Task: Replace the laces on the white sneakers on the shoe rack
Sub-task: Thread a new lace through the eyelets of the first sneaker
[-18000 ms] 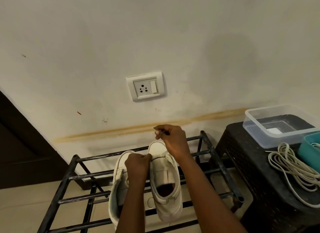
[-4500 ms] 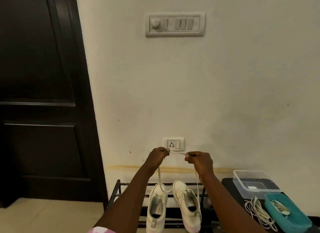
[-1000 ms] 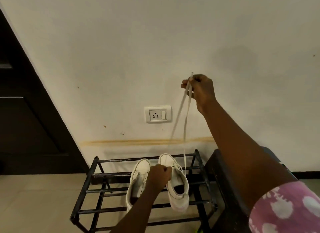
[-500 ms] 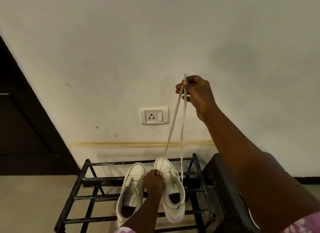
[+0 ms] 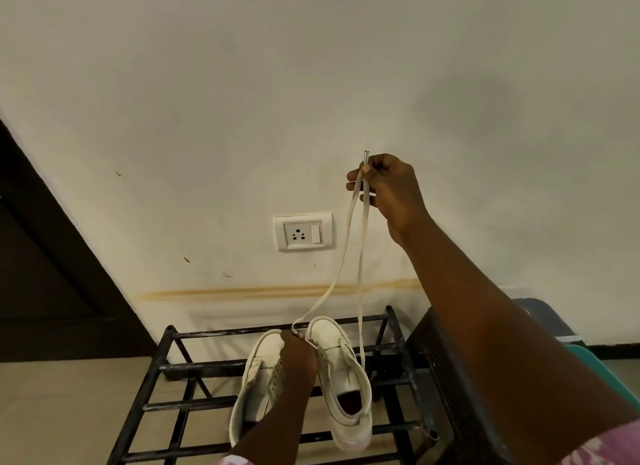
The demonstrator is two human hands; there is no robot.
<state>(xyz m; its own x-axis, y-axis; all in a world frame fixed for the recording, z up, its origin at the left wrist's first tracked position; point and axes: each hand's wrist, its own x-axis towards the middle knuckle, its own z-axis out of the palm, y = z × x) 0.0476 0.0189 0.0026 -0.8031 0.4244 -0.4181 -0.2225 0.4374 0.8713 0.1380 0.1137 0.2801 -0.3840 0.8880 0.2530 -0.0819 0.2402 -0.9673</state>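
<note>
Your right hand, raised at one o'clock, pinches both tips of the flat white lace together. Your left hand pinches the lace low, at the toe end of the right sneaker. Both smooth white sneakers sit on the black metal-bar shoe rack (open slats), at six o'clock.

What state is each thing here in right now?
Lace: both ends raised, one strand slack.
Right hand: pinching both lace tips.
Left hand: holding the lace at the shoes.
Right shoe: on the rack, partly laced.
Left shoe: on the rack, eyelets bare.
</note>
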